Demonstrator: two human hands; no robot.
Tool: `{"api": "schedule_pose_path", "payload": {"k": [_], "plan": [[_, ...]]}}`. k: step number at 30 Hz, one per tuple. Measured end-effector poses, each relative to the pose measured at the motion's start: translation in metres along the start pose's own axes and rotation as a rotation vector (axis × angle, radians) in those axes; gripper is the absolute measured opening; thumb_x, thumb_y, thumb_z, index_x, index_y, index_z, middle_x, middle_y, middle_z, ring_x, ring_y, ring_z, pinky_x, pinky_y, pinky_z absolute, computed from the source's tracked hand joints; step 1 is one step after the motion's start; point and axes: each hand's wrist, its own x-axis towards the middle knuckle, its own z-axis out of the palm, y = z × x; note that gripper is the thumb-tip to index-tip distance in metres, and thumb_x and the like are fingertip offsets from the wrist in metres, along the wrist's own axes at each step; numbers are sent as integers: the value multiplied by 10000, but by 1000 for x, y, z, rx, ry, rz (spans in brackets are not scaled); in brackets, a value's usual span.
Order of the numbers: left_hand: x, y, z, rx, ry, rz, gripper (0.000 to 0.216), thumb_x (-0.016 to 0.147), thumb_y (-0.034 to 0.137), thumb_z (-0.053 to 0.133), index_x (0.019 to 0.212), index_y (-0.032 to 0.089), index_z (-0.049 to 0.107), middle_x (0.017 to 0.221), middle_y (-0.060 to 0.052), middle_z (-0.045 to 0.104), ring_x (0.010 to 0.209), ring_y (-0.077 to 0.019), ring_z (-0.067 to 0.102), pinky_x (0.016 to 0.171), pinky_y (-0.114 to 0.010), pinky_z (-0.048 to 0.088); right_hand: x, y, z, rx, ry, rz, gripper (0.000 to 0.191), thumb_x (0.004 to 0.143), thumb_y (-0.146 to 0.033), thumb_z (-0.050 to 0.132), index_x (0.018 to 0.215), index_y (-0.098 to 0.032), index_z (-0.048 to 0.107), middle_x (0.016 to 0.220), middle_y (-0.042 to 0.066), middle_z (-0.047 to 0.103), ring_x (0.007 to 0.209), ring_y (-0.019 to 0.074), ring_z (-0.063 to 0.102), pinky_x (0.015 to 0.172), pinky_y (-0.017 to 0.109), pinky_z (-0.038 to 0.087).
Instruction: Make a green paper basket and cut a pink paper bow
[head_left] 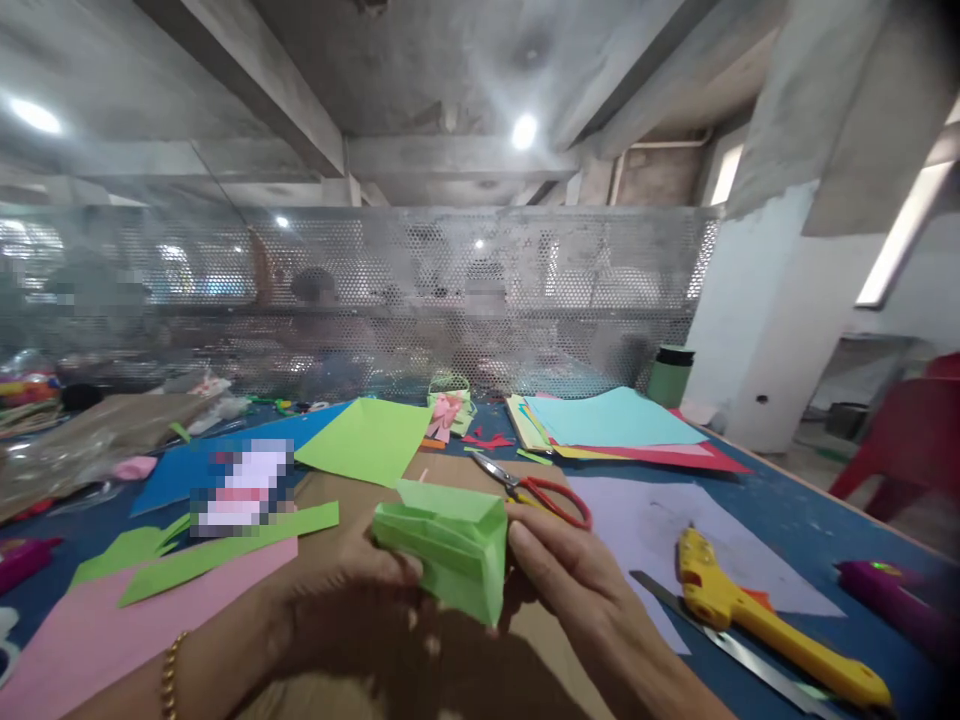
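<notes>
A folded light-green paper box (454, 550) is held up between both hands, tilted, above a brown cardboard sheet (525, 660). My left hand (360, 575) grips its left side, the fingers partly hidden beneath. My right hand (555, 565) pinches its right edge with thumb and fingers. Just beyond the right hand lie scissors (532, 488) with red handles. A yellow glue gun (757, 610) rests to the right of that hand, beside a metal ruler (742, 655). Left of the box are a green paper strip (232, 550) and pink paper (172, 620).
A green paper sheet (367, 440) and a small paper basket (451, 405) lie ahead. Stacked coloured paper (619, 418) sits at the back right near a green bottle (670, 378). Purple glue guns or tools lie at both sides. A perforated metal screen (420, 300) borders the far edge.
</notes>
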Motion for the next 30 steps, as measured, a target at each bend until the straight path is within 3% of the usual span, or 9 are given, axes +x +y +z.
{"api": "schedule_pose_path", "payload": {"k": [4,8,10,12,15,18,21,25,30], "plan": [[3,0,-9,62,32,12,457,748,345,786,1123,106,685,1031,-152,708,922,-253,664,795,-341,508,-5,-1,4,-143,25,-34,386,1010,-423,456,1200,-137,634,707,20,665,614,157,668,605,280,529],[3,-1,-16,91,121,-41,538,703,284,836,1182,122,653,909,-87,705,731,-158,641,585,-211,439,-6,3,7,-333,160,-77,310,950,-295,507,1201,-166,635,590,-56,545,478,120,576,470,230,446],[1,4,-11,125,124,-52,593,731,290,818,1259,122,606,1037,-119,698,865,-197,655,685,-243,476,-4,5,9,-393,157,-97,316,916,-217,492,1194,-186,640,570,-76,516,429,101,526,434,214,407],[0,13,-4,203,140,-41,681,759,266,799,1372,165,519,1257,-139,627,1075,-249,615,911,-343,471,-3,8,8,-461,185,-133,339,884,-162,468,1173,-186,643,546,-83,500,414,98,502,434,212,393],[-5,28,3,565,277,88,762,790,276,780,1457,285,412,1400,-104,516,1107,-236,575,964,-379,447,0,13,4,-672,340,-226,417,822,-127,465,1209,-150,618,613,-46,561,453,112,506,474,230,402],[-12,33,11,1066,455,394,411,872,304,685,1269,256,590,1277,-97,572,997,-219,563,887,-355,454,1,18,3,-875,396,-249,529,794,-131,470,1317,-107,545,689,5,615,477,137,504,493,257,406],[-18,26,23,1339,371,566,223,888,258,655,1109,230,644,1165,-88,628,1008,-231,568,856,-342,457,1,22,6,-970,367,-277,499,817,-137,455,1310,-108,528,580,-30,531,481,170,487,511,279,397],[-19,10,34,1489,292,564,304,881,268,679,1171,214,607,1206,-105,638,1122,-266,565,945,-373,440,-1,22,12,-987,331,-309,450,841,-131,456,1285,-142,521,569,-44,503,480,176,476,505,277,365],[-15,0,36,1613,237,525,132,920,192,599,1050,171,605,1093,-100,635,1007,-240,563,867,-374,436,1,22,13,-1003,358,-299,474,795,-117,469,1262,-138,549,640,11,607,541,193,527,572,299,402]]}}
